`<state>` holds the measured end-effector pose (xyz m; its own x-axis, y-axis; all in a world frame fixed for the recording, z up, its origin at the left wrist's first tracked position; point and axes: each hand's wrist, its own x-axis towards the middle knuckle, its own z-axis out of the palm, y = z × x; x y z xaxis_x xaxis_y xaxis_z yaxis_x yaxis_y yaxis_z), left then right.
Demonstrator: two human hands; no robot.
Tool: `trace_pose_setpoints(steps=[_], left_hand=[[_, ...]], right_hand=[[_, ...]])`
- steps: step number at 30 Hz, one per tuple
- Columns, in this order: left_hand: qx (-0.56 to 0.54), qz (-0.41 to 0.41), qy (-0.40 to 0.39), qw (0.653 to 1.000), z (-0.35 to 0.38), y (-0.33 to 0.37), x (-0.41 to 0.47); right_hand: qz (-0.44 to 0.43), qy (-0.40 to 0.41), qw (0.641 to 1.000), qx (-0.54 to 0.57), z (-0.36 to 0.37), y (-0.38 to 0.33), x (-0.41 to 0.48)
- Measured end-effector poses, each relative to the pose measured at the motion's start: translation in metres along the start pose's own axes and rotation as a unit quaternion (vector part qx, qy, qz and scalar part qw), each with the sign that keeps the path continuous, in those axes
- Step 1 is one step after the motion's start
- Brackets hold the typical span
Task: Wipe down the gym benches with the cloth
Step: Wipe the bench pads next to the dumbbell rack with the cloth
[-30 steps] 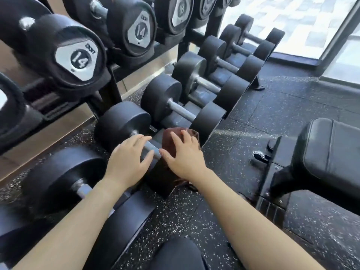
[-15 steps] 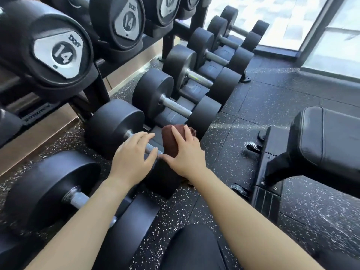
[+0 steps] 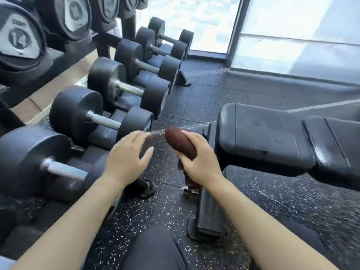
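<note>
Just left of the black padded bench (image 3: 272,139), we see our right hand (image 3: 200,162) gripping the rolled dark-brown cloth (image 3: 180,143) above the speckled rubber floor (image 3: 169,209), while our left hand (image 3: 128,156) hovers open, farther left of it.

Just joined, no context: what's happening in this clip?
A person is in a gym, seen from their own head camera. The right hand is closed around a rolled brown cloth, held in the air between a rack of dumbbells on the left and a black padded bench on the right. The left hand is open and empty, hovering near the dumbbells. The cloth is not touching the bench, so wiping there is not yet under way.
</note>
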<state>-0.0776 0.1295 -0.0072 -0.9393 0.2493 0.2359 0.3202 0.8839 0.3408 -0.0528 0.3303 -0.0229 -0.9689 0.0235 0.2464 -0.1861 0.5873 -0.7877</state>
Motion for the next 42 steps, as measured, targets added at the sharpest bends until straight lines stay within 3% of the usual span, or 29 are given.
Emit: trace_pose_setpoints(steps=[6, 9, 14, 16, 21, 28, 34, 42], left_hand=[[-0.032, 0.055, -0.016, 0.998, 0.047, 0.099, 0.055], [-0.033, 0.062, -0.028, 0.997, 0.069, 0.139, 0.075], [-0.010, 0.045, -0.068, 0.997, 0.102, 0.181, 0.093], [0.005, 0.037, -0.085, 0.996, 0.110, 0.190, 0.097], [0.011, 0.027, -0.120, 0.992, 0.128, 0.190, 0.103], [-0.008, 0.036, -0.142, 0.989, 0.150, 0.169, 0.105], [-0.074, 0.043, -0.141, 0.986, 0.163, 0.158, 0.110], [-0.086, 0.072, -0.133, 0.985, 0.164, 0.149, 0.125]], right_hand=[[-0.010, 0.124, 0.989, -0.078, -0.107, 0.047, 0.020], [0.009, 0.144, 0.981, -0.130, -0.135, 0.081, 0.031], [0.100, 0.008, 0.960, -0.261, -0.146, 0.140, 0.029], [0.086, -0.037, 0.948, -0.305, -0.144, 0.155, 0.026], [0.059, -0.058, 0.949, -0.304, -0.138, 0.167, 0.045], [0.089, -0.046, 0.949, -0.298, -0.138, 0.178, 0.099], [0.020, 0.054, 0.941, -0.333, -0.136, 0.186, 0.054], [0.079, 0.015, 0.944, -0.320, -0.124, 0.185, 0.115]])
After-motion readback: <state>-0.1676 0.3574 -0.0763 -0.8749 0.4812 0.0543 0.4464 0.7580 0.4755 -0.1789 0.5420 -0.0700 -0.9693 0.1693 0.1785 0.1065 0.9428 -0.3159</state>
